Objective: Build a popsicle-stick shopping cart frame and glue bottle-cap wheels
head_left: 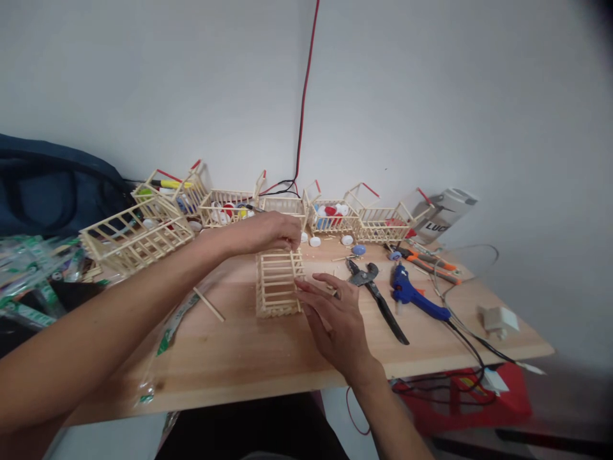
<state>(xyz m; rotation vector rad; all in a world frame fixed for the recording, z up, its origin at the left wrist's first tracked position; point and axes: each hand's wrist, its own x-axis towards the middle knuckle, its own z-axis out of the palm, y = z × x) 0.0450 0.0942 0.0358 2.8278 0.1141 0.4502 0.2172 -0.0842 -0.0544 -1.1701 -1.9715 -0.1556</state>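
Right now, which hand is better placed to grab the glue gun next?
Probably the right hand: it's at the right side of the stick frame, nearer the blue glue gun, with black pliers between. The left hand is farther, at the far edge.

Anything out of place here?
One thin, pale wooden stick lies loose beside a clear-and-green plastic strip, apart from the slatted pale wooden frame. A white-and-grey lettered pack leans askew at back right. No damage evident.

L forearm (119, 319) & R forearm (395, 412) bare, fingers (317, 293) ungloved, dk/blk legwear (253, 431).
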